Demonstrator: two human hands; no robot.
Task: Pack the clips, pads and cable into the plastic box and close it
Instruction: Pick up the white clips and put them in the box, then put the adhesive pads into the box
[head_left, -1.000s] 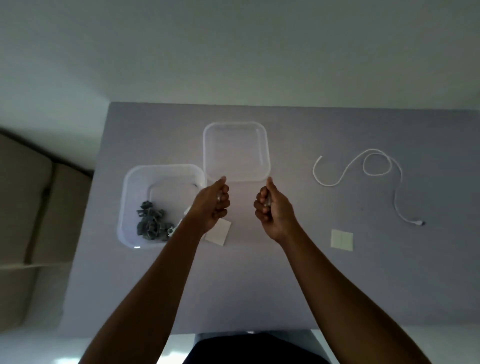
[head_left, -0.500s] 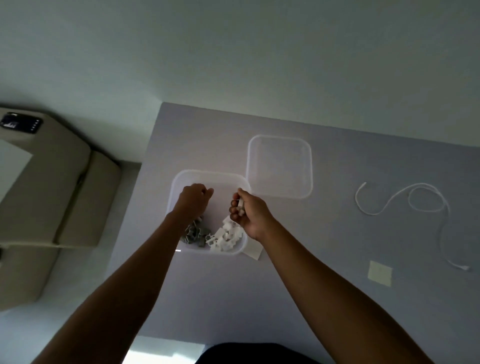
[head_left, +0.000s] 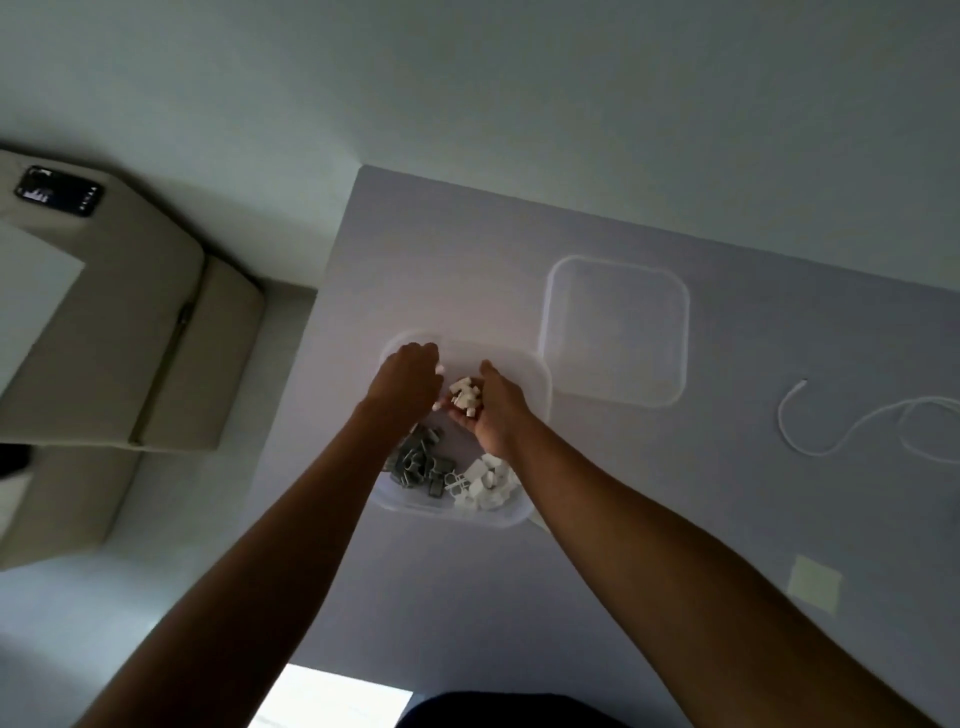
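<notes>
The clear plastic box (head_left: 541, 387) stands on the grey table, with grey clips (head_left: 420, 462) and white clips (head_left: 485, 483) heaped at its near side. Both hands hover over the box. My right hand (head_left: 498, 415) cups a bunch of white clips (head_left: 464, 397) in its curled fingers. My left hand (head_left: 408, 379) is curled, knuckles up, with a few white clips showing at its fingertips. The clear lid (head_left: 615, 332) lies flat just right of the box. Further right, the white cable (head_left: 831, 447) lies loosely coiled. A pale square pad (head_left: 813, 584) lies nearer to me, on the right.
The table's left edge (head_left: 332, 270) runs close to the box, with floor beyond it. A beige sofa (head_left: 130, 338) stands to the left with a dark phone (head_left: 58, 191) on it.
Both hands carried white clips from mid-table to the left over the box. More white clips now lie in the box. The view swung left, and my right hand has loosened from a fist.
</notes>
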